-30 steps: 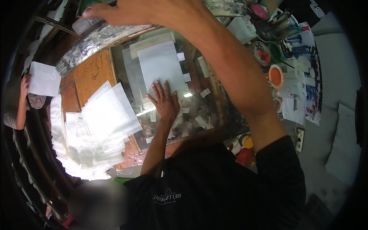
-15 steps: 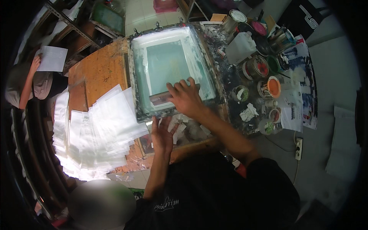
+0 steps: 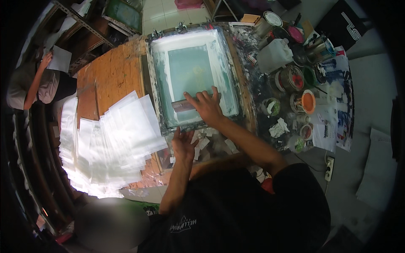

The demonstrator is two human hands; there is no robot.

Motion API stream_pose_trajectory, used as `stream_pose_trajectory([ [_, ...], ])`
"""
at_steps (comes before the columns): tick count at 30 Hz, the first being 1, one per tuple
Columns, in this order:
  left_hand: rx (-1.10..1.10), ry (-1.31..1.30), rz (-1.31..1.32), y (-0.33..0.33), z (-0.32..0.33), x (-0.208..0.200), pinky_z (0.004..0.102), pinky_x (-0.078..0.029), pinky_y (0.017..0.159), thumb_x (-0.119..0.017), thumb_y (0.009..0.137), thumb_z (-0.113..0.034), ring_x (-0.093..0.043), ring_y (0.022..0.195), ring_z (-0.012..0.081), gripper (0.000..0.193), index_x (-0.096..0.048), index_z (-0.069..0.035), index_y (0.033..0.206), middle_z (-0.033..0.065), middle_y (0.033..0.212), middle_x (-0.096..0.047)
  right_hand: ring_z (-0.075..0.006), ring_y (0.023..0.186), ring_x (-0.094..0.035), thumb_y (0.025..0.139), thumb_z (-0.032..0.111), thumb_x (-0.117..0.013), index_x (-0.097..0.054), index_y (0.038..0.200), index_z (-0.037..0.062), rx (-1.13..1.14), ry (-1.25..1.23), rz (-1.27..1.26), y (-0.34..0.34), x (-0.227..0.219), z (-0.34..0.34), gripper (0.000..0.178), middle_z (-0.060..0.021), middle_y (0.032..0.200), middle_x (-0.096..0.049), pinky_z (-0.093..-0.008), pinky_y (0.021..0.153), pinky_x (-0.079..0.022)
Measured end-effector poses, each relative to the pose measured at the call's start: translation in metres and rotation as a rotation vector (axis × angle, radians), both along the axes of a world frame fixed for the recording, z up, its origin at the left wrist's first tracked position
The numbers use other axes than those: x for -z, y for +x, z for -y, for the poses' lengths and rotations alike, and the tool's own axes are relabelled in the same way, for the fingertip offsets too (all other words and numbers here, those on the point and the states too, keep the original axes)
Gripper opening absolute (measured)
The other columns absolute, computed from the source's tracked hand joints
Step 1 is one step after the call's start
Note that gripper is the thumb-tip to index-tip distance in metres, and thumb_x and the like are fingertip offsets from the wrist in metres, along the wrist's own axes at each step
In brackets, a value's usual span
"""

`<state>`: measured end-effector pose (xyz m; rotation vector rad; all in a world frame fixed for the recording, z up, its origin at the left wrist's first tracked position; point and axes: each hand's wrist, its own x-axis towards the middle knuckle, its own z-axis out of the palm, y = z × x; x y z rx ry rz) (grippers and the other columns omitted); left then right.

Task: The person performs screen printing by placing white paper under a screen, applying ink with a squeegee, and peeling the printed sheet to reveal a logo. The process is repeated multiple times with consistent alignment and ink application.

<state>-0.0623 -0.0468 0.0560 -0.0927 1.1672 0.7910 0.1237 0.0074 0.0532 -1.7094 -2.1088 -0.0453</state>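
Observation:
A screen-printing frame (image 3: 157, 90) with a pale green mesh lies in front of me, white ink smeared round its inside. My right hand (image 3: 207, 109) grips a dark-edged squeegee (image 3: 184, 105) on the mesh near the frame's front end, its thumb and fingers spread along the handle. At the front edge of the frame is my left hand (image 3: 184, 145), palm upward and fingers apart; the fingertips touch or nearly touch the rim. Left of the frame, a fanned pile of white translucent sheets (image 3: 126, 130) covers the wooden table (image 3: 112, 69).
Paint cans, an orange ink pot (image 3: 308, 102), a white jug (image 3: 274, 55) and a crumpled tissue (image 3: 278, 127) crowd the stained surface at right. Far left, another person (image 3: 40, 84) holds a paper sheet (image 3: 61, 58) beside metal shelving. Paper scraps (image 3: 204, 143) lie below the frame.
The whole view has shifted slightly. The frame's front edge appears lower, closer to the table, with my left hand still beside it. The other person's paper sheet has moved and turned.

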Motion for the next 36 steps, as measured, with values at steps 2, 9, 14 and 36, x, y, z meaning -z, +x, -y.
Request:
stream_pose_trajectory([
  [2, 0.023, 0.025, -0.036, 0.009, -0.007, -0.018, 0.0659, -0.017, 0.119, -0.053, 0.101, -0.048, -0.033, 0.148, 0.0357, 0.07, -0.029, -0.002, 0.147, 0.0224, 0.153, -0.032, -0.0266, 0.101, -0.056, 0.086, -0.002, -0.061, -0.054, 0.144, 0.0125, 0.012, 0.033, -0.01, 0.006, 0.01, -0.012, 0.06, -0.0081, 0.096, -0.052, -0.0779, 0.112, -0.019],
  [9, 0.034, -0.01, -0.054, 0.009, -0.004, -0.009, 0.0655, -0.021, 0.114, -0.054, 0.101, -0.05, -0.036, 0.143, 0.0333, 0.061, -0.035, -0.009, 0.143, 0.0183, 0.148, -0.036, -0.0248, 0.106, -0.059, 0.083, 0.003, -0.071, -0.056, 0.142, 0.0179, 0.114, 0.064, 0.095, 0.053, 0.027, -0.157, 0.063, -0.0056, 0.1, -0.059, -0.0784, 0.114, -0.012],
  [14, 0.004, -0.001, -0.039, 0.01, -0.008, -0.023, 0.0657, -0.025, 0.112, -0.059, 0.099, -0.052, -0.041, 0.136, 0.0327, 0.058, -0.04, -0.009, 0.133, 0.0168, 0.139, -0.041, -0.0268, 0.114, -0.06, 0.08, 0.01, -0.08, -0.056, 0.142, 0.0181, 0.127, -0.173, 0.078, 0.077, 0.011, -0.205, 0.067, -0.01, 0.112, -0.066, -0.0592, 0.103, -0.034],
  [36, 0.203, 0.997, -0.427, 0.021, -0.176, -0.067, 0.0419, -0.05, 0.097, -0.067, 0.089, -0.007, -0.065, 0.092, 0.0241, 0.017, -0.069, -0.002, 0.105, 0.008, 0.097, -0.07, -0.0289, 0.076, -0.065, 0.095, 0.054, -0.063, -0.069, 0.118, 0.0057, -0.008, 0.198, 0.012, 0.046, -0.262, -0.09, 0.054, -0.0178, 0.084, -0.069, -0.0465, 0.079, -0.044],
])
